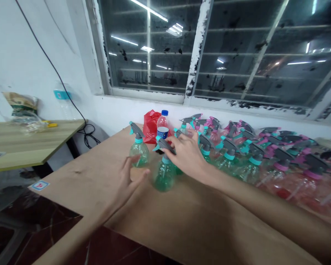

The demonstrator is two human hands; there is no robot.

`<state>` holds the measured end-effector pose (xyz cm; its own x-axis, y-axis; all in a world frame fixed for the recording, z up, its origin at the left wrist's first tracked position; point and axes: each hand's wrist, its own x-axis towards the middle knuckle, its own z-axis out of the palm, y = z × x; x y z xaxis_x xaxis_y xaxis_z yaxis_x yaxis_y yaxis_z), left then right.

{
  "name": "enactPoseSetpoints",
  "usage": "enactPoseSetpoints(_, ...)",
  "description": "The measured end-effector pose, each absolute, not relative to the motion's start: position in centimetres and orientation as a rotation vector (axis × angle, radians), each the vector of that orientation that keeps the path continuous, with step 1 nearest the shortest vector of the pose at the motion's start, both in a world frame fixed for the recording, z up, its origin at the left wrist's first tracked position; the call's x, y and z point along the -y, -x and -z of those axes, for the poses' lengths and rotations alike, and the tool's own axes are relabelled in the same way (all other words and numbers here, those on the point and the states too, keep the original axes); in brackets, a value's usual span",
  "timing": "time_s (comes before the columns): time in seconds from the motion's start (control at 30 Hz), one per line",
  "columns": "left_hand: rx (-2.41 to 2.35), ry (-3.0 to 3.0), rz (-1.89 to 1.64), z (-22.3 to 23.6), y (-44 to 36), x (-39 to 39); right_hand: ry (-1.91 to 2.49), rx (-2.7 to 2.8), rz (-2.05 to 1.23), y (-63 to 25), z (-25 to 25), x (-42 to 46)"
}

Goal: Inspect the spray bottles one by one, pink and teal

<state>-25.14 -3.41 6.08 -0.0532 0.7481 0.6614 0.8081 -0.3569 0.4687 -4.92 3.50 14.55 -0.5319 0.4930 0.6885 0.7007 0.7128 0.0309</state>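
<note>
My right hand (188, 154) is closed around the grey sprayer head of a green spray bottle (164, 177). This bottle has a turquoise collar and nozzle, and its see-through body looks slightly blurred. To its left my left hand (130, 181) has thumb and fingers apart, with nothing held. Just behind those fingers stands another green spray bottle (140, 150), nozzle pointing left; I cannot tell whether the fingertips touch it. More green spray bottles (228, 156) with turquoise collars stand to the right, partly hidden by my right hand and forearm.
Pink spray bottles (281, 180) crowd the brown table (99, 173) at right. At the back are a red plastic bag (151, 127) and a blue-capped bottle (162, 121). A second table (38, 143) stands left, with a black cable (55, 70) hanging beside it. A window (151, 55) is behind.
</note>
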Motion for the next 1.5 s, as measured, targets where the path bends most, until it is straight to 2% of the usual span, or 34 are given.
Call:
enactPoseSetpoints(0.1, 1.768, 2.267, 1.265, -5.5, 21.8, 5.5, 0.883, 2.252, 0.388, 1.9, -14.4, -0.9)
enactPoseSetpoints(0.2, 1.887, 2.574, 0.971, -5.3, 17.9, 6.9, 0.862, 2.227, 0.346, -1.4, -14.2, 1.6)
enactPoseSetpoints(0.3, 1.845, 2.705, 0.895, -5.3, 14.0, 7.3, 0.904, 2.183, 0.270, -4.9, -13.7, 3.5)
enactPoseSetpoints(0.6, 1.613, 2.994, 0.931, -4.1, 4.2, 5.6, 1.119, 2.010, -0.330, -16.6, -8.7, 5.2)
enactPoseSetpoints(0.83, 1.414, 3.202, 0.897, -3.6, -2.3, 4.1, 1.011, 1.711, -0.679, -19.3, -8.0, 4.2)
enactPoseSetpoints(0.93, 1.342, 3.233, 0.864, -3.1, -3.2, 3.3, 0.996, 1.618, -0.762, -19.9, -8.0, 3.6)
enactPoseSetpoints(1.13, 1.264, 3.163, 0.514, -1.0, -0.8, 1.0, 0.955, 1.682, -0.751, -21.2, -7.6, 1.9)
enactPoseSetpoints(1.37, 1.232, 3.100, 0.499, -0.5, 0.8, -0.3, 0.999, 1.733, -0.702, -21.0, -7.7, 0.6)
enactPoseSetpoints(1.5, 1.237, 3.108, 0.456, -0.8, 0.8, 0.0, 1.031, 1.821, -0.553, -20.7, -7.7, 0.0)
